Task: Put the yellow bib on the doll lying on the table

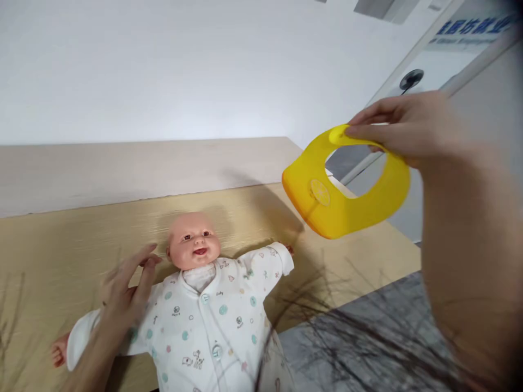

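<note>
Right hand (402, 128) pinches smooth, ring-shaped yellow bib (355, 213) by upper edge, aloft, right of doll (194, 239) in printed white clothing (232, 337) on wood-grain table (36, 261). Left hand (125, 302) grips nothing, fingers loosely parted near doll.

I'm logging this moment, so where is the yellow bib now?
In the head view, the yellow bib is right of centre, held in the right hand, above and right of the doll.
</note>
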The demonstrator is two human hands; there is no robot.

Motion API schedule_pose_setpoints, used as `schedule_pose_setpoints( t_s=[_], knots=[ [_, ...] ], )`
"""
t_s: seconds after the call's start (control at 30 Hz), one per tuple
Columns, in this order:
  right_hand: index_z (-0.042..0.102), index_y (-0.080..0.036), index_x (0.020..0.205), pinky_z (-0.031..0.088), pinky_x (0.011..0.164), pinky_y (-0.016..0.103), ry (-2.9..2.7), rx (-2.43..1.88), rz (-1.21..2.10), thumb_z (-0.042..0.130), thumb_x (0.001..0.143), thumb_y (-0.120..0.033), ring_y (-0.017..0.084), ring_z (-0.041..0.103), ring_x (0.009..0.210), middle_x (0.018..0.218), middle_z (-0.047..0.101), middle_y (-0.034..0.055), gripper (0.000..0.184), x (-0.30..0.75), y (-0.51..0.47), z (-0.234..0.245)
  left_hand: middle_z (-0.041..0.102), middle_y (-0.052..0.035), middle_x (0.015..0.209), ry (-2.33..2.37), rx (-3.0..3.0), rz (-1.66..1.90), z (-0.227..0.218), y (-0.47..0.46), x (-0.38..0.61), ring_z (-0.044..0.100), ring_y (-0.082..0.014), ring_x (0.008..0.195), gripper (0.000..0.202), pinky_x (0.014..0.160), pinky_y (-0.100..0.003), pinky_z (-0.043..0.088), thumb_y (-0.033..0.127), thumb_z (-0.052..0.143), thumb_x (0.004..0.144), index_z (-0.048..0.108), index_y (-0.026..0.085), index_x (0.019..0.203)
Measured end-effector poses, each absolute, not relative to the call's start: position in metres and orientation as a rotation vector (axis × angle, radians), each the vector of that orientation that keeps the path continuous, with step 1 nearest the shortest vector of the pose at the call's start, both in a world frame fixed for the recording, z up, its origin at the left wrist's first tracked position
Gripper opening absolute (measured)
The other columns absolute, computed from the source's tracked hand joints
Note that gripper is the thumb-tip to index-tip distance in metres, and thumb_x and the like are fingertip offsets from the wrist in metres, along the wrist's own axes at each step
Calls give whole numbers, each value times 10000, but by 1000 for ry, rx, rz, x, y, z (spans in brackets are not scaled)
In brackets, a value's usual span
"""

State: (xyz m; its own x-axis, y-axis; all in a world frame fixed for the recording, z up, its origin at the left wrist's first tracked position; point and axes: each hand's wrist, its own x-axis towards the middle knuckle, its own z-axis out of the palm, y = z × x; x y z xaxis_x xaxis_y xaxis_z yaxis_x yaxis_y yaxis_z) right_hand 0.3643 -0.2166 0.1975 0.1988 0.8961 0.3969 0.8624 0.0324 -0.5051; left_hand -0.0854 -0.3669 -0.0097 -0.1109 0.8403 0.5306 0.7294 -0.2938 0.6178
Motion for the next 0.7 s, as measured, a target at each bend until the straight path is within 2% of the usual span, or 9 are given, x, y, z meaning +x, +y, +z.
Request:
schedule_pose_setpoints(
  t_s=[0.1, 0.2, 0.33, 0.4, 0.47, 0.53, 0.63, 0.7],
  knots=[
    [748, -69, 1037, 400, 550, 197, -1573, -1810, 134, 799, 855, -258, -17, 478, 542, 781, 685, 48, 267, 354, -197, 189, 792, 9, 867, 1765, 2099, 1376, -13, -363, -88, 769, -206, 779, 268, 721, -308, 628, 323, 570, 932, 683, 331, 1175],
    [718, 8, 1120, 406, 591, 206, -1493, -1749, 197, 781, 838, -288, -19, 537, 589, 845, 704, 86, 413, 358, -180, 189, 792, 19, 843, 1730, 2226, 1384, -18, -358, -91, 761, -178, 735, 266, 720, -278, 616, 266, 604, 925, 682, 274, 1180],
    [639, 137, 1154, 338, 585, 330, -1263, -1751, 253, 607, 800, -426, 68, 655, 742, 1002, 703, 184, 666, 381, -159, 188, 790, 23, 833, 1662, 2349, 1400, -21, -356, -94, 755, -157, 717, 292, 653, -229, 578, 206, 642, 900, 691, 249, 1185],
    [636, 144, 1176, 331, 571, 337, -1180, -1780, 279, 665, 762, -402, 37, 623, 680, 1051, 687, 259, 685, 398, -148, 175, 791, 25, 847, 1669, 2337, 1385, -23, -355, -95, 758, -165, 733, 300, 665, -240, 580, 215, 645, 897, 697, 268, 1187],
    [651, 127, 1204, 355, 572, 313, -1137, -1858, 305, 750, 747, -345, -34, 512, 554, 1052, 680, 311, 664, 417, -137, 149, 792, 23, 861, 1685, 2311, 1361, -27, -356, -97, 763, -186, 752, 305, 692, -270, 594, 249, 631, 898, 701, 297, 1191],
    [688, 91, 1188, 388, 587, 300, -1132, -1968, 331, 760, 785, -299, -54, 436, 492, 1037, 689, 318, 565, 438, -129, 116, 794, 14, 881, 1695, 2295, 1317, -30, -355, -99, 767, -205, 776, 333, 711, -295, 602, 272, 601, 905, 690, 323, 1221],
    [709, 78, 1125, 408, 597, 288, -1207, -2067, 432, 734, 836, -299, -13, 466, 487, 998, 701, 310, 475, 466, -121, 63, 794, 6, 887, 1699, 2287, 1297, -30, -355, -98, 764, -202, 757, 351, 689, -302, 602, 280, 561, 926, 664, 336, 1257],
    [715, 64, 992, 393, 578, 290, -1244, -2145, 444, 711, 848, -247, 21, 466, 470, 844, 714, 249, 342, 483, -121, 32, 792, 10, 860, 1717, 2271, 1320, -26, -356, -94, 759, -200, 714, 320, 665, -303, 604, 284, 562, 933, 666, 318, 1233]
  ],
)
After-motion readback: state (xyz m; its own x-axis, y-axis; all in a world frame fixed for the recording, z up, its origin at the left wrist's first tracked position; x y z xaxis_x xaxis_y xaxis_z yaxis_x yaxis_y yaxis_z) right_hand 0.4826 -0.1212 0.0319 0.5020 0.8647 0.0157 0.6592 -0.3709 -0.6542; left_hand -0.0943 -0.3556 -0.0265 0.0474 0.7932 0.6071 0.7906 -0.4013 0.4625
